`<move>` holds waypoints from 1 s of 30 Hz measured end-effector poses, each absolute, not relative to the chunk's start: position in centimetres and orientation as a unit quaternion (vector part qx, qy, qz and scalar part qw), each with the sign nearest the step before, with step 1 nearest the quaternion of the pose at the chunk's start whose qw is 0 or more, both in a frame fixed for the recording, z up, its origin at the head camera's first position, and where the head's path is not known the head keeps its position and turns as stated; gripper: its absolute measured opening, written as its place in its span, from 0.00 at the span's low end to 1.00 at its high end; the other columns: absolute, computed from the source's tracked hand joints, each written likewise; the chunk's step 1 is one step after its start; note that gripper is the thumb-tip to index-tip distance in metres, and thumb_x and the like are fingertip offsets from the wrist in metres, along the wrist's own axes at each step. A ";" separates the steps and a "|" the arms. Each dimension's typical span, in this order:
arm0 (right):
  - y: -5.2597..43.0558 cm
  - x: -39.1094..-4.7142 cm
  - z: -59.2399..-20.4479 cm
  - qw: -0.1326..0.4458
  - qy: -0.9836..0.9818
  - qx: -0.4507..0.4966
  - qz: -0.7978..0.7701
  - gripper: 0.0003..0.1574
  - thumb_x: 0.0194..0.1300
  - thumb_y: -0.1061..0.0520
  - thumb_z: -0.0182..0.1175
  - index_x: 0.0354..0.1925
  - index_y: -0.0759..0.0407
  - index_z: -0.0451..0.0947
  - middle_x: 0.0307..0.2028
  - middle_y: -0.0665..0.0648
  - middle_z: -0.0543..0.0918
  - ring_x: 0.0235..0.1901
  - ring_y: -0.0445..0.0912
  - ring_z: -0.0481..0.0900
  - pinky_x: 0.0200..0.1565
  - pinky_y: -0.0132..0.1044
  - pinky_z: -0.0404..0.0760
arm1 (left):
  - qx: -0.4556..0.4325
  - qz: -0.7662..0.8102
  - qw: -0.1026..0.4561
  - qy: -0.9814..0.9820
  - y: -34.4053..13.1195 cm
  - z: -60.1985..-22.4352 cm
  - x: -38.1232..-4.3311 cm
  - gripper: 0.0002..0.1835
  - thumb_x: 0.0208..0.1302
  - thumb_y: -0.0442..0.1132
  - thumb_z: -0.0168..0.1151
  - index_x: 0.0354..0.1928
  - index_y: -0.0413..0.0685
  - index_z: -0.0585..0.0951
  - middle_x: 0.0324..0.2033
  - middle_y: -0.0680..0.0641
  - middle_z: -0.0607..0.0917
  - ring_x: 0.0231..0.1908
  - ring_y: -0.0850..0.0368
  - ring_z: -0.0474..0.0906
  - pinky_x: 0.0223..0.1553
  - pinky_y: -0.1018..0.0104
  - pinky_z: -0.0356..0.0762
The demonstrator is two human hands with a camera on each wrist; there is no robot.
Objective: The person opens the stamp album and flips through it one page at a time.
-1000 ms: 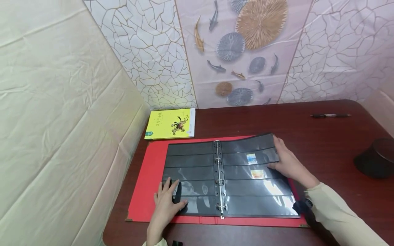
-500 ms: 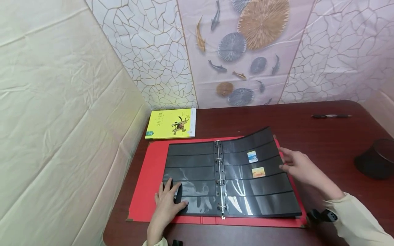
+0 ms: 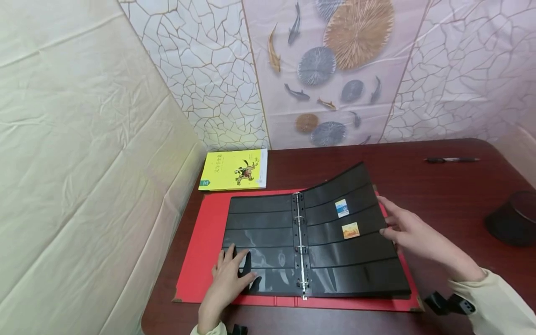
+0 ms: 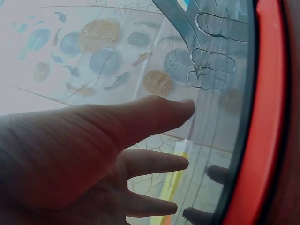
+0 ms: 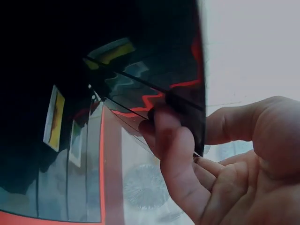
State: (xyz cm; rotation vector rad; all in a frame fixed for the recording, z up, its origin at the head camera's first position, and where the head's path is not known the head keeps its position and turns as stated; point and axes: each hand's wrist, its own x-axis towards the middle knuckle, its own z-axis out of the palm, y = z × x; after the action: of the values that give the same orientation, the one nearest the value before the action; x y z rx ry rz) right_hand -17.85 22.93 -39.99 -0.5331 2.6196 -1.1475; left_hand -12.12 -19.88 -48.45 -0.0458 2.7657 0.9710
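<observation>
A red ring binder [image 3: 196, 253] lies spread on the table, with black pocket pages either side of its metal rings [image 3: 300, 242]. The right page [image 3: 356, 256] curves up off the stack along its outer side. It carries a blue stamp [image 3: 342, 208] and an orange stamp [image 3: 351, 230]. My right hand [image 3: 416, 237] pinches its outer edge; the right wrist view shows the sheet [image 5: 183, 56] between thumb and fingers. My left hand [image 3: 228, 274] rests with spread fingers on the lower outer part of the left page [image 3: 268, 235]. Its thumb [image 4: 164, 117] and fingers are straight.
A yellow book [image 3: 230, 170] lies behind the binder at the left. On the brown table [image 3: 402, 172], a pen [image 3: 452, 160] lies at the back right and a dark round object [image 3: 512, 218] stands at the right edge. Patterned cloth hangs behind.
The right page's outer side has lifted higher and bends more. My right hand shifted right and regripped it by the outer edge. My left hand has stayed in place.
</observation>
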 end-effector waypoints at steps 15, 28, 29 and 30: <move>21.9 -18.0 -36.7 0.121 0.879 -0.207 -0.412 0.50 0.73 0.65 0.56 0.82 0.67 0.40 0.25 0.51 0.83 0.62 0.73 0.75 0.31 0.37 0.76 | 0.046 0.353 0.045 0.933 -18.4 -44.9 -11.8 0.33 0.68 0.48 0.69 0.71 0.43 0.75 0.77 0.34 0.62 0.75 0.27 0.54 0.65 0.19 0.55; 20.4 -17.7 -34.8 0.122 0.870 -0.205 -0.432 0.49 0.70 0.69 0.55 0.81 0.65 0.44 0.15 0.49 0.74 0.44 0.51 0.84 0.35 0.36 0.77 | 0.087 0.391 -0.005 0.916 -16.7 -42.6 -11.9 0.32 0.68 0.44 0.68 0.72 0.45 0.73 0.74 0.40 0.68 0.72 0.38 0.65 0.64 0.27 0.68; 20.2 -17.7 -34.6 0.123 0.869 -0.204 -0.434 0.48 0.70 0.69 0.55 0.81 0.65 0.45 0.15 0.50 0.73 0.48 0.56 0.85 0.34 0.37 0.77 | 0.090 0.393 -0.012 0.915 -16.5 -42.4 -12.0 0.32 0.68 0.44 0.68 0.72 0.45 0.73 0.74 0.40 0.69 0.72 0.38 0.66 0.63 0.28 0.68; 20.1 -17.8 -34.5 0.124 0.869 -0.204 -0.433 0.48 0.70 0.69 0.54 0.81 0.65 0.45 0.15 0.50 0.74 0.53 0.62 0.84 0.35 0.36 0.78 | 0.095 0.395 -0.018 0.914 -16.4 -42.3 -12.0 0.32 0.68 0.44 0.68 0.72 0.45 0.73 0.73 0.40 0.70 0.71 0.39 0.67 0.63 0.28 0.69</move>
State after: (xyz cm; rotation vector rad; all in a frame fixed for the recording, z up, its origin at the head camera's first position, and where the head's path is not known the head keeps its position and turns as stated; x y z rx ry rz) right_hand -17.77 20.11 -34.49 -0.5955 2.5335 -1.2626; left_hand -12.03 -16.40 -42.28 0.3010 2.9038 1.2555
